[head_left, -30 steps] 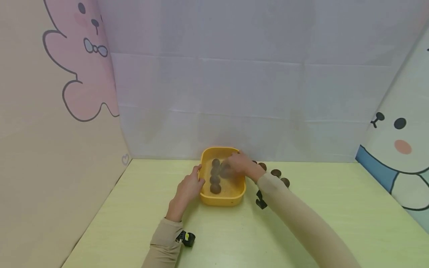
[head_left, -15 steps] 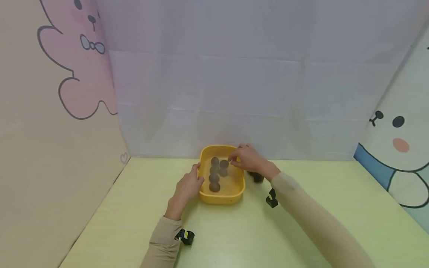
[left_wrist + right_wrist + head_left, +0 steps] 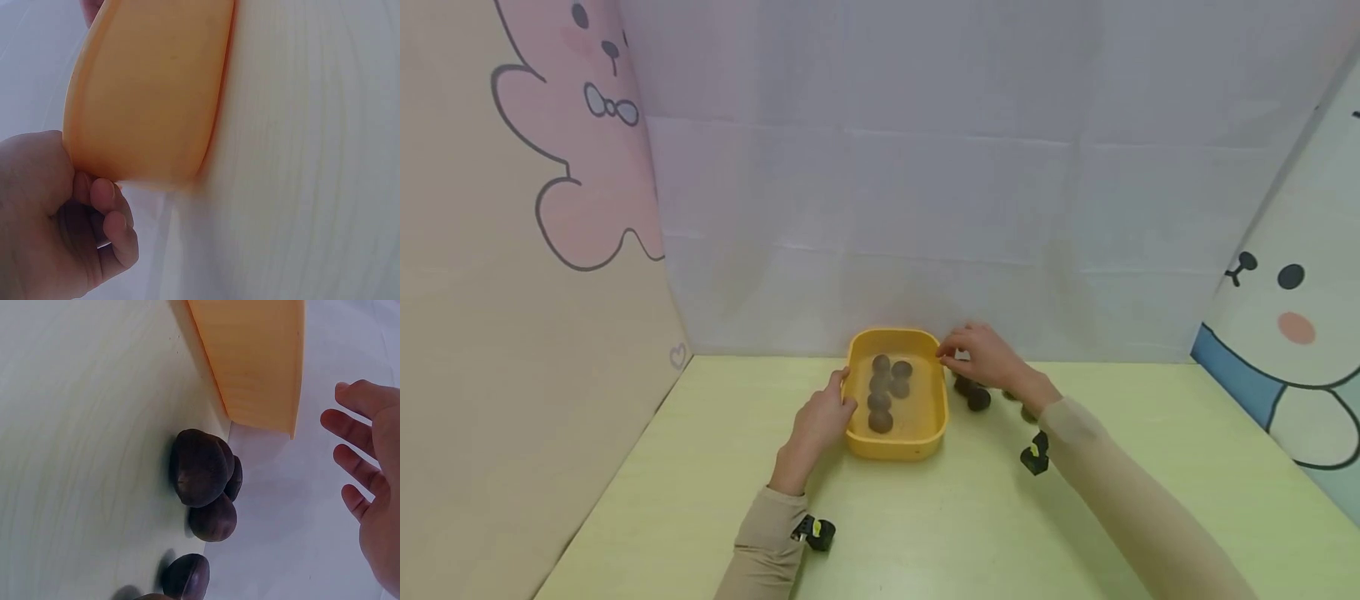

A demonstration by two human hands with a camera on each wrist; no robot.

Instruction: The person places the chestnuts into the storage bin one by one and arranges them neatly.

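Note:
A yellow plastic basin (image 3: 897, 450) stands on the table near the back wall. Inside it several dark brown chestnuts (image 3: 880, 421) form a column on the left, with a shorter row beside it. My left hand (image 3: 822, 419) pinches the basin's left rim between thumb and fingers, which the left wrist view shows close up. Just past the right rim, my right hand (image 3: 988, 358) hovers with loosely bent fingers and nothing between them. Below that hand, more chestnuts (image 3: 200, 469) lie clustered on the table beside the basin; the hand and forearm partly hide them in the head view.
The pale yellow-green table (image 3: 917, 533) runs back to a white cloth wall (image 3: 880, 208). Side panels with cartoon bears close off the left and right. A small black camera (image 3: 820, 533) is strapped to each wrist.
My right hand has moved out of the basin and rightward over the chestnuts on the table. The row beside the column is now uncovered. My left hand stays at the rim.

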